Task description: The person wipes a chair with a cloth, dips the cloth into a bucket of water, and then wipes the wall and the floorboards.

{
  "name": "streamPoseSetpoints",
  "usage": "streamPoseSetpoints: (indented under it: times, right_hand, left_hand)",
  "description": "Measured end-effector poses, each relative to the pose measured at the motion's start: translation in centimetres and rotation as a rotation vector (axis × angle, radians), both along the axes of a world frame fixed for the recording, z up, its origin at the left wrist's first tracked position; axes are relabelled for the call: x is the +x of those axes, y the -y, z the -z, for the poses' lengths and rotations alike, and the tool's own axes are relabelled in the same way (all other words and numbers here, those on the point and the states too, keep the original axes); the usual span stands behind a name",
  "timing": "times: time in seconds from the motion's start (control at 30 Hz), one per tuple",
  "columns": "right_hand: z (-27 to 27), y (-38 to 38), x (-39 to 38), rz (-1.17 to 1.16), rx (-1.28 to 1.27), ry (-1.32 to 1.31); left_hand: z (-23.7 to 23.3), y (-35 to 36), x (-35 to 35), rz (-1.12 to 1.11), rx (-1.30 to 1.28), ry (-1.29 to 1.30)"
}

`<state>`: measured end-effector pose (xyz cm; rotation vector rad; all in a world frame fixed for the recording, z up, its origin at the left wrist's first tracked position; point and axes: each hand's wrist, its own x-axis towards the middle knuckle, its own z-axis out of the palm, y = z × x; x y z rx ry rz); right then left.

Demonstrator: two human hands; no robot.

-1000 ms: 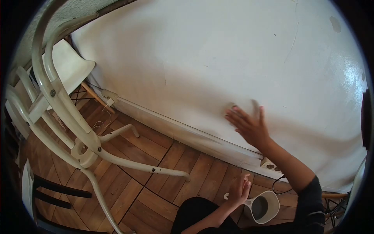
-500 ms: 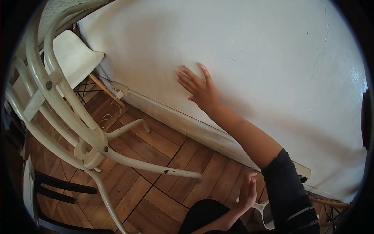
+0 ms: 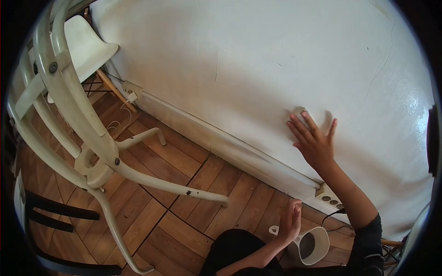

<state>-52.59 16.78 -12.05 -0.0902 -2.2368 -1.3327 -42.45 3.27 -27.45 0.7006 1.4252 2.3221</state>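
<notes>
My right hand [image 3: 317, 142] lies on the white wall [image 3: 193, 37] with its fingers spread and fingertips against the surface. A small pale bit [image 3: 302, 110] shows at the fingertips; I cannot tell what it is. Low in the view, my left hand [image 3: 290, 220] is closed with curled fingers, over the handle of a white dipper [image 3: 320, 255]. The dipper's handle end, with a hole in it, sticks out left of the wrist. Its cup faces up on the right, grey inside. Part of the handle is hidden behind the hand.
A cream metal chair frame [image 3: 106, 156] stands at left on the wooden floor [image 3: 184, 225], a white chair [image 3: 85, 48] behind it and a black chair [image 3: 60, 211] in front. Along the baseboard are a socket strip [image 3: 329, 197] with a black cable and another socket [image 3: 131, 89] with a white cord.
My right hand has slid right and down along the wall, the pale bit staying at its fingertips. The view has shifted slightly right. My left hand remains closed by the dipper, whose cup now shows more.
</notes>
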Motion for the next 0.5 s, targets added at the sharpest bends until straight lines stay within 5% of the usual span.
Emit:
streamPoseSetpoints:
  times: [0.3,0.5]
  right_hand:
    - [-0.6,6.4,-15.1,-0.183,-0.109,-0.035]
    - [0.2,4.3,-10.4,-0.110,-0.047,0.074]
  left_hand:
    - [0.6,0.7,-1.2,0.007,-0.085,0.007]
    - [0.0,0.6,-1.5,-0.005,-0.065,0.015]
